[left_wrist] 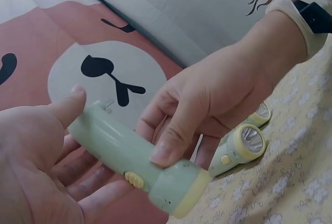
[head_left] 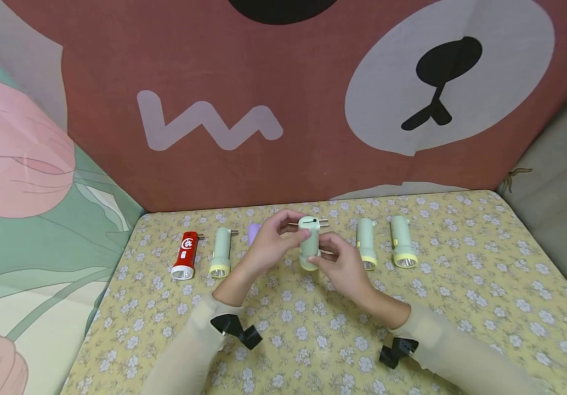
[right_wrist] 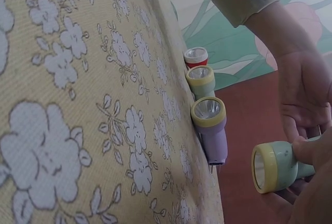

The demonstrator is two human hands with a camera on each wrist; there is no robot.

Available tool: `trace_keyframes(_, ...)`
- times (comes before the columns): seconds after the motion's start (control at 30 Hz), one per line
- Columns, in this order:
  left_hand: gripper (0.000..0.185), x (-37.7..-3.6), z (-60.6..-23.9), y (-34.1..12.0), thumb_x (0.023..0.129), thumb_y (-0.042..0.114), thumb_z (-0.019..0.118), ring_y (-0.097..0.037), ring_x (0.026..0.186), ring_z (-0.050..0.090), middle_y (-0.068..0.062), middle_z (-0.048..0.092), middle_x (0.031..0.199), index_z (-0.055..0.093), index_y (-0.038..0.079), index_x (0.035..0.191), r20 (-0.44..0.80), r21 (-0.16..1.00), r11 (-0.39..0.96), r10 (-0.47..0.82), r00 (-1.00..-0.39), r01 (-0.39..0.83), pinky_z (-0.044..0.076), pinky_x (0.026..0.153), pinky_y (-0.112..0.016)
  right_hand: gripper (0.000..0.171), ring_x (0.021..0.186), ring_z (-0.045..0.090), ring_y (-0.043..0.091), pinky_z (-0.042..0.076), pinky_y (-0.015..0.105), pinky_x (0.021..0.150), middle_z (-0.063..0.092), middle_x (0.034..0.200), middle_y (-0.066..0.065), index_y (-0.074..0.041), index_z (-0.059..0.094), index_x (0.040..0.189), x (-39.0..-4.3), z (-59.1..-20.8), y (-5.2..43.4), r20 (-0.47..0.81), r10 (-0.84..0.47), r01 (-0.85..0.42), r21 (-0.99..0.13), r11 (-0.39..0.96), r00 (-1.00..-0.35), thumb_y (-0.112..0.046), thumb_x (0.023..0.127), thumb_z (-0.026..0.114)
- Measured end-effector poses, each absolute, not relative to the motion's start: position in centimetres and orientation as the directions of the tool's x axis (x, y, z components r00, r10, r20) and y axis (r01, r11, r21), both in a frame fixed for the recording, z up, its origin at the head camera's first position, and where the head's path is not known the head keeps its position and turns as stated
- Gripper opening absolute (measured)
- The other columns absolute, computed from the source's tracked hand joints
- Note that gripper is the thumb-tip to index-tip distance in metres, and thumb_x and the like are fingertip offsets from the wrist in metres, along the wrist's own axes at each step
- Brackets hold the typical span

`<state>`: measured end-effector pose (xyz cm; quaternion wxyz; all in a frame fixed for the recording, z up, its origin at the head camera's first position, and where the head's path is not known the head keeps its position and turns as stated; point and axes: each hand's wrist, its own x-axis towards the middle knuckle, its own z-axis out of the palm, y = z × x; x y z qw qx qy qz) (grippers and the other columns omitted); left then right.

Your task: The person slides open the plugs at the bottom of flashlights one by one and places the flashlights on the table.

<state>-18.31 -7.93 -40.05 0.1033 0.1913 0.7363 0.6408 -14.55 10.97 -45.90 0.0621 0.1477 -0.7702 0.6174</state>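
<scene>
A table (head_left: 461,307) under a yellow cloth sprigged with white flowers, and behind it a big brown backdrop with a bear's snout on it. That is the setting.

At the middle of the table, lifted just off the cloth, is a green torch (head_left: 309,241) with a pale yellow lens ring. Both hands are on it. The left hand (head_left: 268,244) comes in from 8 o'clock and takes the tail end, thumb up on the cap where two metal plug prongs stick out. The right hand (head_left: 345,269) comes from 4 o'clock, thumb and fingers curled round the body near the lens ring; the left wrist view shows the thumb pressed down just by a small yellow switch (left_wrist: 134,179). The lens looks dark in the right wrist view, so I would judge the torch is not lit — the handling seems mid-way, nothing finished with this one.

Outward from there, a row lies on the cloth. At 9 o'clock of the held torch, half hidden behind the left hand, is a purple torch (head_left: 254,231); then another green one (head_left: 221,253); then a red torch (head_left: 186,255) at the far end. At 3 o'clock lie two more green torches (head_left: 384,244), side by side, lenses toward the person. All five rest untouched — whether they have been handled I cannot tell.
</scene>
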Motion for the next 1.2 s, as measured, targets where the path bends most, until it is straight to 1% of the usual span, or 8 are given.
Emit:
trace_keyframes(0.17,0.042,-18.52,-40.32,-8.34,0.096,0.006,0.072,-0.027,0.119,0.062,-0.012,0.065,0.130,0.060,0.003,0.136,0.139,0.971,0.119,0.435,-0.890,0.209,0.055,0.096,-0.039,0.032,0.115,0.067,0.028,0.057,0.029,0.092,0.069,0.121,0.010,-0.006,0.066,0.119,-14.56,-45.65,11.01,0.253,-0.155,-0.280,-0.940,0.195,-0.955,-0.002,0.089,0.078)
trace_keyframes(0.33,0.046,-18.60,-40.46,-8.69,0.094,0.006,0.074,-0.024,0.118,0.062,-0.007,0.066,0.130,0.060,0.008,0.138,0.163,0.957,0.146,0.447,-0.880,0.251,0.056,0.095,-0.038,0.033,0.113,0.067,0.029,0.058,0.030,0.091,0.069,0.122,0.013,-0.003,0.066,0.119,-14.59,-45.52,11.05,0.255,-0.163,-0.283,-0.942,0.180,-0.953,-0.003,0.089,0.078)
trace_keyframes(0.43,0.047,-18.63,-40.55,-8.77,0.093,0.006,0.074,-0.024,0.117,0.063,-0.007,0.066,0.131,0.060,0.008,0.139,0.185,0.944,0.166,0.448,-0.875,0.284,0.056,0.094,-0.039,0.034,0.113,0.068,0.030,0.058,0.030,0.090,0.070,0.121,0.014,-0.002,0.066,0.119,-14.67,-45.58,11.06,0.261,-0.166,-0.289,-0.941,0.177,-0.951,-0.003,0.088,0.079)
trace_keyframes(0.7,0.048,-18.72,-40.93,-8.69,0.093,0.004,0.074,-0.030,0.117,0.064,-0.013,0.064,0.133,0.060,0.003,0.139,0.234,0.927,0.172,0.427,-0.873,0.332,0.057,0.093,-0.041,0.035,0.112,0.068,0.029,0.058,0.030,0.090,0.070,0.120,0.015,0.000,0.065,0.121,-14.59,-45.50,10.87,0.254,-0.174,-0.282,-0.946,0.158,-0.951,-0.007,0.090,0.078)
trace_keyframes(0.97,0.047,-18.77,-41.01,-8.59,0.093,0.002,0.073,-0.031,0.113,0.065,-0.016,0.065,0.130,0.060,0.002,0.139,0.214,0.943,0.156,0.387,-0.897,0.293,0.059,0.087,-0.036,0.040,0.110,0.068,0.028,0.058,0.030,0.090,0.071,0.119,0.014,-0.002,0.065,0.125,-14.66,-45.36,10.84,0.231,-0.175,-0.262,-0.948,0.182,-0.957,-0.010,0.089,0.080)
trace_keyframes(1.03,0.047,-18.78,-40.98,-8.53,0.093,0.001,0.072,-0.031,0.112,0.066,-0.017,0.066,0.129,0.060,0.001,0.139,0.208,0.950,0.145,0.372,-0.905,0.278,0.060,0.087,-0.039,0.042,0.109,0.069,0.027,0.058,0.030,0.089,0.071,0.120,0.013,-0.002,0.065,0.127,-14.69,-45.35,10.85,0.232,-0.175,-0.266,-0.943,0.203,-0.957,-0.011,0.089,0.080)
trace_keyframes(1.2,0.046,-18.75,-40.79,-8.47,0.095,-0.001,0.070,-0.032,0.109,0.066,-0.019,0.065,0.127,0.059,0.000,0.139,0.206,0.962,0.101,0.346,-0.916,0.254,0.059,0.086,-0.055,0.047,0.111,0.068,0.026,0.058,0.030,0.090,0.071,0.122,0.012,-0.003,0.063,0.133,-14.66,-45.29,10.86,0.248,-0.184,-0.287,-0.931,0.227,-0.951,-0.013,0.090,0.079)
